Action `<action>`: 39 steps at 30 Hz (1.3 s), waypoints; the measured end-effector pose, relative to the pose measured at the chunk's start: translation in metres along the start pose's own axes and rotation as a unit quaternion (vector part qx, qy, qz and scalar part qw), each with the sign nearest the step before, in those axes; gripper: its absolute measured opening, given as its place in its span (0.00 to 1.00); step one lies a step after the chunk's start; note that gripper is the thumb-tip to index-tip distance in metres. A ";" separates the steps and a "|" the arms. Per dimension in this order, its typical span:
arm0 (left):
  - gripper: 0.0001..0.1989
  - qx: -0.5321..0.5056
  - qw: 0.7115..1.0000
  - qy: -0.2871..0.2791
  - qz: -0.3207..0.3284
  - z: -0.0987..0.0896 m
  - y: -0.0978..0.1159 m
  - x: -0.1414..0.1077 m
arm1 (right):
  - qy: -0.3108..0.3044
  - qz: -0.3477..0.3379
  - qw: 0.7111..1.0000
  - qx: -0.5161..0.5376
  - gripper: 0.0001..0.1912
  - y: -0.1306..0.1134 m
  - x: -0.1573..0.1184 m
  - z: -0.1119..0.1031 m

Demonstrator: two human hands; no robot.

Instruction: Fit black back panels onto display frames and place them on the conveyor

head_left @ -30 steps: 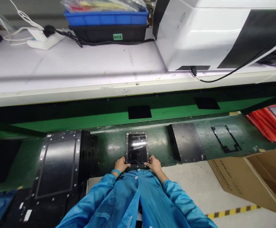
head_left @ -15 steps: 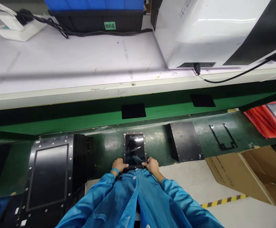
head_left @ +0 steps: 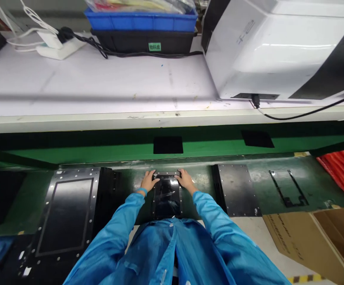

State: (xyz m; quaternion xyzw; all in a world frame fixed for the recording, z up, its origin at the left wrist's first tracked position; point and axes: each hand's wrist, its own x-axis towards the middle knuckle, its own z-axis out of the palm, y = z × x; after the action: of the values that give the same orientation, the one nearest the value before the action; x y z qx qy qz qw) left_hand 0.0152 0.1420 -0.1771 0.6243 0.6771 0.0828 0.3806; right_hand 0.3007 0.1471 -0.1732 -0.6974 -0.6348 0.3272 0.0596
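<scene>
A small black framed screen panel [head_left: 167, 200] lies on the green surface in front of me, its glossy face up and screws along its border. My left hand [head_left: 148, 181] grips its far left corner, with the thumb on the frame and the fingers at the outer edge. At the far right corner, my right hand [head_left: 186, 180] holds it in the same manner. The panel's near edge meets the front of my blue coat [head_left: 172, 233]. To the right sits a stack of plain black plates [head_left: 239, 190] with screws along their edges.
Larger framed black panels [head_left: 67, 215] are stacked at left. Right of the plates lie a U-shaped black bracket [head_left: 289, 190], a cardboard box [head_left: 305, 237] and red bags [head_left: 342, 172]. A white bench edge [head_left: 101, 123] runs across, carrying a white machine [head_left: 278, 51] and a blue bin [head_left: 142, 21].
Both hands have moved from the panel's near corners to its far corners. My view has tilted up slightly, showing more of the bench top.
</scene>
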 end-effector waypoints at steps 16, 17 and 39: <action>0.16 -0.045 0.997 0.023 -0.065 -0.009 0.023 0.039 | -0.042 -0.031 0.997 -0.053 0.15 -0.008 0.018 -0.002; 0.16 -0.049 0.996 0.036 -0.067 -0.011 0.032 0.035 | -0.032 -0.033 0.997 -0.058 0.15 -0.009 0.018 -0.003; 0.27 0.168 0.892 0.370 -0.199 -0.142 -0.024 -0.277 | -0.117 -0.111 0.937 0.311 0.27 -0.080 -0.076 0.072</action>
State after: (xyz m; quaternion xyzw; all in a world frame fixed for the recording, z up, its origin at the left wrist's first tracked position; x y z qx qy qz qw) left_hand -0.1105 -0.0629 0.0221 0.4553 0.8828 0.1153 0.0004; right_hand 0.1967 0.0675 -0.1600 -0.5260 -0.5773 0.5789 0.2345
